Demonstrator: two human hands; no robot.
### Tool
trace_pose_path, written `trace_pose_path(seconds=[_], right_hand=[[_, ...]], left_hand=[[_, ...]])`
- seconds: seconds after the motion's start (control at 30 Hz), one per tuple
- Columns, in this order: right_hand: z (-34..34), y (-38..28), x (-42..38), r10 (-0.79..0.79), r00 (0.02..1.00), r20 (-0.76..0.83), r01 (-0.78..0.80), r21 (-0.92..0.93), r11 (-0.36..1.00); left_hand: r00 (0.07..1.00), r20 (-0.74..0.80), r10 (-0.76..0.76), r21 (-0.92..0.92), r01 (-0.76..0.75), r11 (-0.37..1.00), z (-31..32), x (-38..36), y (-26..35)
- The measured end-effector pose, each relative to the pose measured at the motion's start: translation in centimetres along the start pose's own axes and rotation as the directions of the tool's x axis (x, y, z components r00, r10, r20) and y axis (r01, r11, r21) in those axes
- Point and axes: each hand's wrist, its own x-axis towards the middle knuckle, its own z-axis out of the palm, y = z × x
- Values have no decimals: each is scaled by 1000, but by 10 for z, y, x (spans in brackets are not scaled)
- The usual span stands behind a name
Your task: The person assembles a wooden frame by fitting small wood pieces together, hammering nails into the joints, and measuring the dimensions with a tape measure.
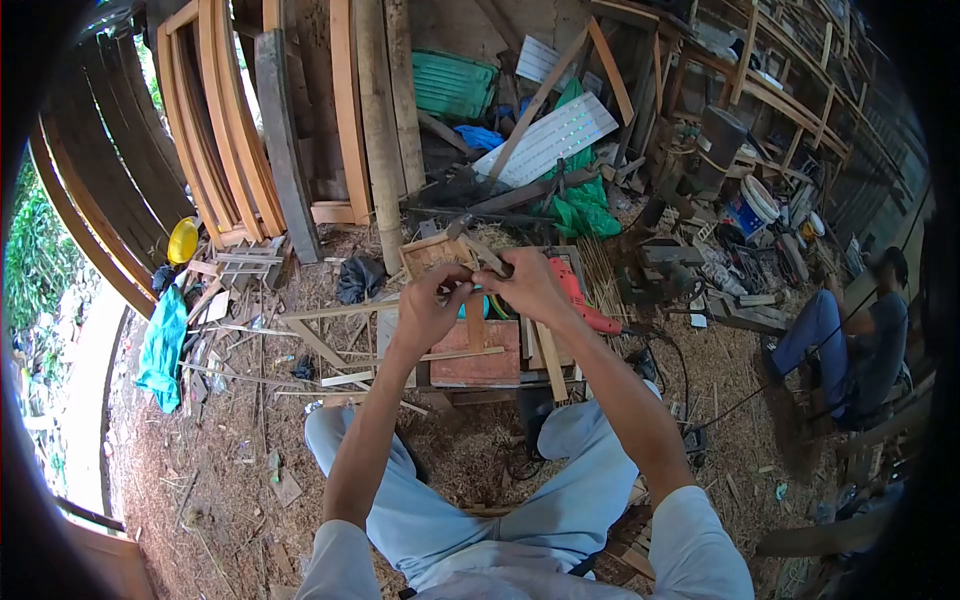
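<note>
My two hands meet above a low work surface between my knees. My left hand (435,304) is closed, its fingertips pinched close to my right fingers. What it pinches is too small to name. In my right hand (528,286) is a hammer (487,256), its wooden handle in the grip and its dark head pointing up and left. Below the hands a narrow wooden strip (475,328) meets a thin crosswise strip (462,354) over a reddish board (450,373). Just right of the right hand lies a red power tool (590,313) with a cord.
A wooden frame or box (425,255) lies behind my hands. Wood strips and shavings cover the ground. Long planks (343,110) lean at the back left, near a green crate (455,84). Another person (870,340) sits at the right. A white bucket (758,200) stands behind them.
</note>
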Motion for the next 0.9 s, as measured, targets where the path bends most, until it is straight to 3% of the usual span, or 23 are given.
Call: trace_pose_path(seconds=[0.1, 0.17, 0.4, 0.47, 0.5, 0.6, 0.63, 0.7, 0.8, 0.9], right_hand=[[5, 5, 2, -27, 1000, -2, 27, -113, 993], [15, 19, 9, -117, 991, -62, 121, 72, 990], [10, 24, 10, -160, 986, -38, 164, 189, 968], [-2, 23, 5, -117, 992, -53, 118, 26, 993], [-2, 28, 4, -118, 992, -48, 120, 34, 992], [1, 44, -4, -166, 978, -124, 167, 2, 986], [2, 46, -5, -155, 980, -125, 159, 16, 987], [0, 49, -5, 15, 999, -32, -10, 154, 988], [8, 55, -1, 90, 996, -24, -80, 274, 958], [9, 59, 0, 131, 991, 32, -134, 349, 927]], left_hand=[[995, 37, -98, -124, 102, 987, 1, 3, -3], [990, 62, -126, -171, 134, 976, 0, 5, -4], [947, 202, -250, -198, 290, 936, -5, 17, -3], [964, 172, -202, -178, 232, 956, -3, 16, -6], [978, 143, -152, -158, 174, 972, -3, 15, -6], [955, 156, -254, -152, 277, 949, -2, 16, -7], [951, 168, -260, -142, 284, 948, -1, 15, -8], [942, 143, -305, -253, 332, 909, 1, 15, -10], [946, 140, -294, -65, 305, 950, 0, 17, -11], [935, 137, -326, -59, 337, 940, 1, 20, -7]])
